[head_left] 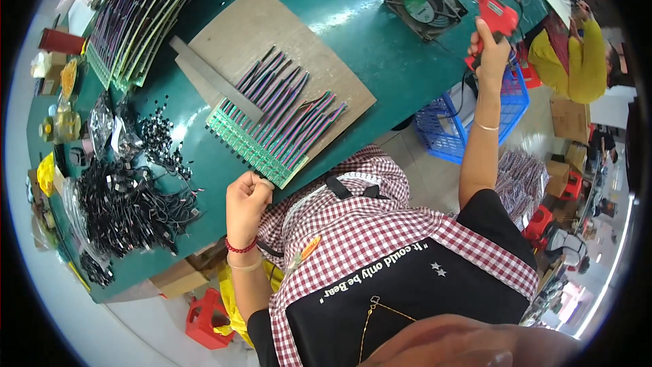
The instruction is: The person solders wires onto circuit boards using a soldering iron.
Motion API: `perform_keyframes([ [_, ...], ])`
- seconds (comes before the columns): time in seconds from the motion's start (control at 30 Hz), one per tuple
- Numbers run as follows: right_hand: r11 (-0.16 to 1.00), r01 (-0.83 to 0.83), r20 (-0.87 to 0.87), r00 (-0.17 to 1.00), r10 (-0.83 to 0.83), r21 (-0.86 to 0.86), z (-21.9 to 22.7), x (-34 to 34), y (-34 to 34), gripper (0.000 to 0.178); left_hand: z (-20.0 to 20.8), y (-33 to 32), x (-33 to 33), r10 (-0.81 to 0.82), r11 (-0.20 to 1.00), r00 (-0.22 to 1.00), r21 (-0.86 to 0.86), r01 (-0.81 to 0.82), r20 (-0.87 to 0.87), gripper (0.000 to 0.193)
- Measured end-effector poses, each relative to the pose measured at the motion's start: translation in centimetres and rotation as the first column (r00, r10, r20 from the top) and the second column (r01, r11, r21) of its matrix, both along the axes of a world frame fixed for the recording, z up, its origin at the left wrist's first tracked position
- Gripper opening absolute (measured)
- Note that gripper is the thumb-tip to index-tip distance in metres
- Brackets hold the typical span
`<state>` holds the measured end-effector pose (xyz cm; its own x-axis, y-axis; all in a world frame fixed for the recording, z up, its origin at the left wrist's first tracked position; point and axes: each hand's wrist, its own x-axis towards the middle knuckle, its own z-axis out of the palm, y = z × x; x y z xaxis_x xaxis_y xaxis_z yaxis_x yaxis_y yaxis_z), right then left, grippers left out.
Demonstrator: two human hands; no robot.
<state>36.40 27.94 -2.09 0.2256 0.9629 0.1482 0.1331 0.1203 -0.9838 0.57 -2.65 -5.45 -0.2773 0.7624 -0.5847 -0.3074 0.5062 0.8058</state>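
My right hand [490, 51], raised at the right by the table's edge, is wrapped round a red pistol-grip soldering gun [494, 15]. My left hand [248, 205] is closed in a fist at the near corner of a green circuit board panel [251, 141]; whether its fingers pinch anything is hidden. Rows of dark, pink and green wires [299, 112] run from the panel across a brown board [339, 75] under it. A flat grey metal bar [216, 78] lies across the panel's far left part and some wires.
A black fan [424, 5] stands at the far right of the green table [299, 7]. More wired panels [136, 34] lie far left. Small black connectors [159, 136] and bundled black cables [129, 207] are at left. A blue crate [441, 129] stands below right. Another person [574, 61] is beyond.
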Motion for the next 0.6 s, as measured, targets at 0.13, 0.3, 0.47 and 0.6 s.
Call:
perform_keyframes([
  [0.13, 0.986, -0.038, -0.21, 0.975, 0.073, 0.165, 1.3, -0.4, -2.0, 0.023, 0.6, 0.2, -0.1, -0.105, 0.993, 0.987, -0.067, 0.098, -0.124, 0.014],
  [0.3, 0.82, -0.546, -0.244, 0.783, 0.572, 0.171, 3.2, -3.6, -8.7, 0.045, 0.6, 1.0, -0.5, -0.073, 0.997, 0.996, 0.011, 0.074, -0.042, 0.012],
  [0.47, 0.614, -0.782, -0.35, 0.608, 0.713, -0.108, -0.1, -6.7, -15.8, 0.056, -0.1, 1.0, -0.4, -0.043, 0.999, 0.999, -0.001, 0.043, 0.006, 0.013],
  [0.6, 0.47, -0.833, -0.404, 0.553, 0.729, -0.292, -2.6, -6.3, -18.8, 0.048, -0.6, 0.4, -0.6, -0.064, 0.998, 0.998, 0.017, 0.065, -0.009, 0.015],
])
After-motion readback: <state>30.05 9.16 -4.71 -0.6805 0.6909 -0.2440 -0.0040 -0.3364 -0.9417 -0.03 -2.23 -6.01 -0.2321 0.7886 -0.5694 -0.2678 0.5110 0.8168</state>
